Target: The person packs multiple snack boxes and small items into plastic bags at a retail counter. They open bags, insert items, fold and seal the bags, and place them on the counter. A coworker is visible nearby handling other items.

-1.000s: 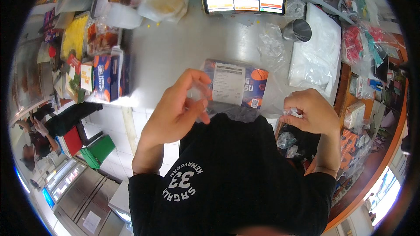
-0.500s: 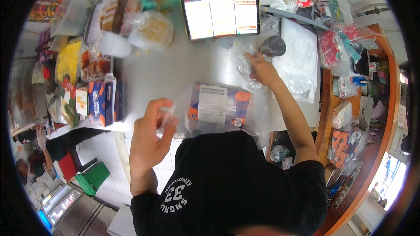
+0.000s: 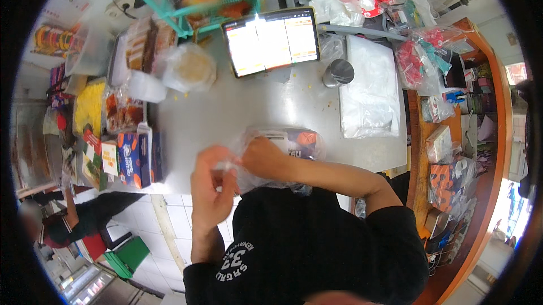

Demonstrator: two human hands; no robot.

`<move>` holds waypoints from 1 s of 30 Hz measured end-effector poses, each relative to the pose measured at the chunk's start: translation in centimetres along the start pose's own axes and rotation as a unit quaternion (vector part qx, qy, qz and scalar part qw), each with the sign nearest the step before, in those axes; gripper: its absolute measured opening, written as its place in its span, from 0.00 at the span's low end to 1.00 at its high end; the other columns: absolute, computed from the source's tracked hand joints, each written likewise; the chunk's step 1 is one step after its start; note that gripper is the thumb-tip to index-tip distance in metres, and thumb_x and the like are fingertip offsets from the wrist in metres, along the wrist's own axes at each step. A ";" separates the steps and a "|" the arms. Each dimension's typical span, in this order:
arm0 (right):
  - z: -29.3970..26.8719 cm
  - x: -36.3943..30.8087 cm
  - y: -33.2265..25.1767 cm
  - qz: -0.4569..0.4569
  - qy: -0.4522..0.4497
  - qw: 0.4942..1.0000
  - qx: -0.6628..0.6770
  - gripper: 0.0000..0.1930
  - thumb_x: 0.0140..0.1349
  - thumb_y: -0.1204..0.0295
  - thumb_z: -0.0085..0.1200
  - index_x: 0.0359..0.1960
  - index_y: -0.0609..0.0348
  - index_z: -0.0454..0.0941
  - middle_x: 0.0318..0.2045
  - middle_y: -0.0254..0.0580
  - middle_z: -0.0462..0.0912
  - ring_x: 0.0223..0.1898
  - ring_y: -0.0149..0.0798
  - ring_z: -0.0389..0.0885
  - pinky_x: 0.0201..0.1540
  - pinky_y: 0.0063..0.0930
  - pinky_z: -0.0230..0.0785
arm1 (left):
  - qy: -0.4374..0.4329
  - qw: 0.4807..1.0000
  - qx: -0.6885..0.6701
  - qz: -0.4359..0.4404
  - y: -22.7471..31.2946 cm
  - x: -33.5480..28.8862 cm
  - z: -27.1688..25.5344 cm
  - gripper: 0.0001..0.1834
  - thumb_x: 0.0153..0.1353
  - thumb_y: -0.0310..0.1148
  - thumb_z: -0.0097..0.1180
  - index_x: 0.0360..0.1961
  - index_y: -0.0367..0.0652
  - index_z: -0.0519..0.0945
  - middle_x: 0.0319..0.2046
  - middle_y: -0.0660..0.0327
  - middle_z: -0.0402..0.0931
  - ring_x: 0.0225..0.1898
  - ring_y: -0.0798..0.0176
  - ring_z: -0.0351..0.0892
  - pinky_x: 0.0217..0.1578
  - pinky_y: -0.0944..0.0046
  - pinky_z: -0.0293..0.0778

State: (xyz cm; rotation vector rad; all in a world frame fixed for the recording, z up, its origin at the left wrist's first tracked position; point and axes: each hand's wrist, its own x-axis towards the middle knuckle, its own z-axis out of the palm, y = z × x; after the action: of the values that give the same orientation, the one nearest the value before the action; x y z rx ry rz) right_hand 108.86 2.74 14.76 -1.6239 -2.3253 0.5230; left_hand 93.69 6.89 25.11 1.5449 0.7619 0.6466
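Observation:
At the table's near edge lies a blue and orange cardboard box (image 3: 306, 137) inside a clear plastic bag (image 3: 247, 179). My left hand (image 3: 208, 187) is at the bag's left end, thumb and fingers curled in to pinch the gathered plastic. Reaching across over the box, my right hand (image 3: 263, 158) is closed on the same plastic, close to my left fingertips. My right forearm and hand hide much of the box. A pale label shows in part on its upper side.
A lit tablet (image 3: 272, 42) stands at the back, with a dark cup (image 3: 339, 72) beside a stack of clear plastic bags (image 3: 370, 90) on its right. Food trays and a yellow-filled container (image 3: 90, 104) line the left, with upright blue boxes (image 3: 133, 161). Another person (image 3: 68, 223) is at far left.
My right hand has come from beside the cup back to the bag and taken hold of its left end. The loose clear plastic near the cup is gone from there. The view has shifted.

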 end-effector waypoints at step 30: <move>-19.7 6.8 48.8 0.229 0.192 0.909 -0.290 0.08 0.51 0.70 0.65 0.32 0.58 0.82 0.36 0.46 0.82 0.40 0.44 0.82 0.43 0.39 0.75 | -0.056 0.987 0.079 -0.125 0.9 4.9 -3.2 0.21 0.51 0.14 0.60 0.48 0.34 0.74 0.34 0.50 0.80 0.26 0.59 0.85 0.26 0.67 0.77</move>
State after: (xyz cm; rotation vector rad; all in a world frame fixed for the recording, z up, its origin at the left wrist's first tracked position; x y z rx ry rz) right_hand 155.82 27.11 11.55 -2.2981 -1.8871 -0.4403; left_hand 94.43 12.66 26.28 1.5821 0.9215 0.3172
